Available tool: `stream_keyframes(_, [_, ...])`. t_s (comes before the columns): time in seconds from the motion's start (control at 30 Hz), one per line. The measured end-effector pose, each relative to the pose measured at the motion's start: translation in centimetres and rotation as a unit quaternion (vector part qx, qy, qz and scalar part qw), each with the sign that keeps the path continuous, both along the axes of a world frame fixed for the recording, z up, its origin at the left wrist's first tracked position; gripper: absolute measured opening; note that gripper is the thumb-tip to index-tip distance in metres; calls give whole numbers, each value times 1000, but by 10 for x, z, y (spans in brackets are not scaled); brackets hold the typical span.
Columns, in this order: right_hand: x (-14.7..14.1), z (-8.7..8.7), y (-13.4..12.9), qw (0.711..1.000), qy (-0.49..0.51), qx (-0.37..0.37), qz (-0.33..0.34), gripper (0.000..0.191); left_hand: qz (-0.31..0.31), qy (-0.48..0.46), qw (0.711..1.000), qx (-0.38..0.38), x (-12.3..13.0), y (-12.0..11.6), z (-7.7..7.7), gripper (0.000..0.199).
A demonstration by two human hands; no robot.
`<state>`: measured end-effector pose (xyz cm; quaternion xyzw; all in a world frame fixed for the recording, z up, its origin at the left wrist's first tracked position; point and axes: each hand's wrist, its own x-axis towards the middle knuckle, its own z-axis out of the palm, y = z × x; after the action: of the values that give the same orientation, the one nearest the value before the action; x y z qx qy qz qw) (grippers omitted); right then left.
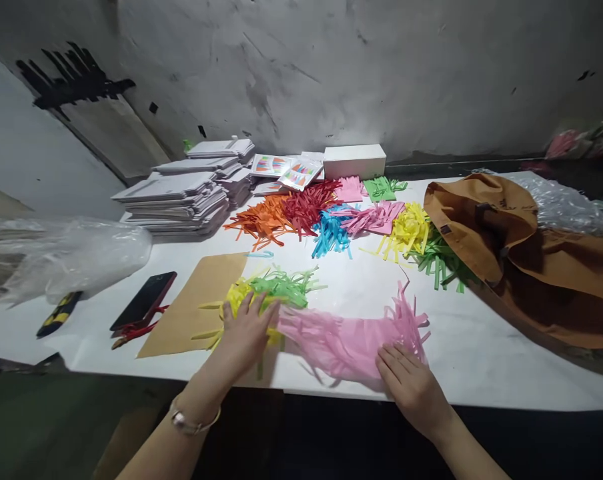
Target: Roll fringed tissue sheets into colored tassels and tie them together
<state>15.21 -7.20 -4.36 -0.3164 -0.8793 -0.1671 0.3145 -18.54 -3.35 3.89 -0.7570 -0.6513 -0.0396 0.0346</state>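
Pink fringed tissue paper (356,340) lies stretched across the front of the white table. My right hand (406,380) rests on its right part, palm down with the fingers extended. My left hand (249,333) lies with spread fingers over yellow fringed paper (237,293), at the left end of the pink piece. Green fringed paper (286,287) sits just behind my left hand. Under the yellow strips, a brown paper sheet (181,320) extends to the left. Neither hand visibly grips anything.
Behind are orange (264,220), red, blue, pink and yellow fringed bundles, stacked white packets (174,200) and a white box (354,161). A phone (144,300), a cutter (59,315) and plastic wrap (81,257) lie left. Brown cloth (546,260) covers the right side.
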Motion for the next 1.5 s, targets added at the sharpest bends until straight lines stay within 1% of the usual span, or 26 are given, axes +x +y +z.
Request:
stream_keyframes(0.03, [-2, -1, 0, 1000, -3, -8, -2, 39, -20, -8, 1000, -15, 4, -9, 1, 62])
stream_keyframes(0.07, [-4, -1, 0, 1000, -7, -15, -2, 39, -68, -30, 997, -30, 13, -18, 0, 62])
stream_keyframes(0.1, [-5, -2, 0, 1000, -11, -23, 0, 39, -144, -63, 987, -38, 27, -25, -2, 59])
stream_keyframes(0.13, [-5, -2, 0, 999, -13, -32, 3, 38, -221, -100, 969, -39, 43, -31, -6, 52])
stream_keyframes(0.17, [-5, -1, 0, 999, -15, -45, 6, 34, -276, -126, 952, -46, 61, -34, -12, 48])
stream_keyframes(0.2, [-4, -1, -1, 998, -14, -61, 9, 29, -309, -138, 940, -49, 78, -36, -19, 43])
stream_keyframes(0.23, [-3, 0, -1, 997, -11, -80, 13, 24, -319, -144, 935, -54, 92, -36, -26, 36])
stream_keyframes(0.27, [-2, 1, -2, 995, -6, -100, 16, 24, -320, -146, 934, -63, 104, -35, -34, 28])
stream_keyframes(0.33, [1, 4, -4, 991, 5, -131, 15, 28, -303, -151, 938, -73, 115, -33, -48, 17])
stream_keyframes(0.4, [2, 5, -7, 989, 22, -146, 3, 27, -286, -169, 941, -63, 114, -32, -57, 14])
stream_keyframes(0.47, [0, 6, -8, 987, 43, -152, -13, 25, -272, -199, 941, -41, 109, -35, -62, 16])
stream_keyframes(0.53, [-3, 6, -8, 986, 58, -157, -25, 24, -261, -227, 938, -32, 105, -40, -63, 18])
stream_keyframes(0.67, [-7, 8, -2, 980, 87, -173, -36, 28, -225, -236, 943, -58, 106, -42, -59, 17])
stream_keyframes(0.77, [-8, 13, 6, 962, 135, -234, -40, 25, -175, -214, 955, -103, 106, -31, -50, 18])
stream_keyframes(0.83, [-8, 17, 14, 949, 140, -274, -71, 21, -131, -185, 962, -155, 106, -20, -42, 20])
stream_keyframes(0.93, [-11, 20, 28, 938, 101, -305, -131, 21, -68, -138, 965, -212, 108, -1, -32, 24])
stream_keyframes(1.03, [-17, 19, 43, 933, 71, -307, -175, 26, -36, -114, 968, -222, 112, 14, -28, 25])
stream_keyframes(1.13, [-22, 17, 53, 929, 48, -296, -218, 24, -9, -94, 970, -223, 117, 23, -28, 25])
stream_keyframes(1.23, [-24, 17, 54, 930, 30, -273, -245, 19, 5, -81, 971, -223, 118, 27, -30, 24])
stream_keyframes(1.33, [-23, 21, 49, 934, 28, -237, -265, 14, 1, -75, 972, -224, 118, 29, -31, 21])
stream_keyframes(1.37, [-22, 23, 46, 940, 37, -216, -262, 15, -1, -74, 972, -224, 118, 29, -32, 20])
stream_keyframes(1.4, [-21, 25, 43, 950, 48, -191, -241, 16, -3, -73, 972, -223, 119, 29, -32, 20])
stream_keyframes(1.43, [-21, 27, 40, 964, 54, -168, -199, 19, -5, -72, 973, -220, 120, 29, -32, 19])
stream_keyframes(1.5, [-20, 29, 35, 985, 39, -148, -85, 23, -10, -71, 974, -215, 123, 28, -32, 19])
